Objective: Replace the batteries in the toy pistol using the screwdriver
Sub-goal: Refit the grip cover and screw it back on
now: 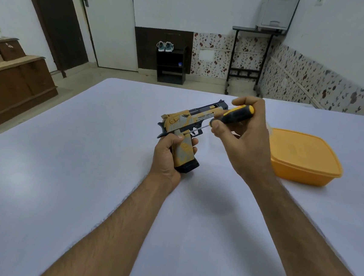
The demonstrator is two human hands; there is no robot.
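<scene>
A yellow, grey and black toy pistol [183, 121] is held above the white table [84, 173], barrel pointing right and away. My left hand [169, 156] grips its handle from below. My right hand [247, 142] holds a screwdriver [234, 116] with a black and yellow handle. Its thin metal shaft slants down to the left, and the tip rests on the upper part of the pistol's grip, just above my left thumb. No batteries are visible.
An orange plastic box with its lid on [303, 157] sits on the table just right of my right hand. Beyond the table's far edge are a floor, a black shoe rack [171, 65], a black stand [251, 55] and a wooden cabinet [15, 86] at left.
</scene>
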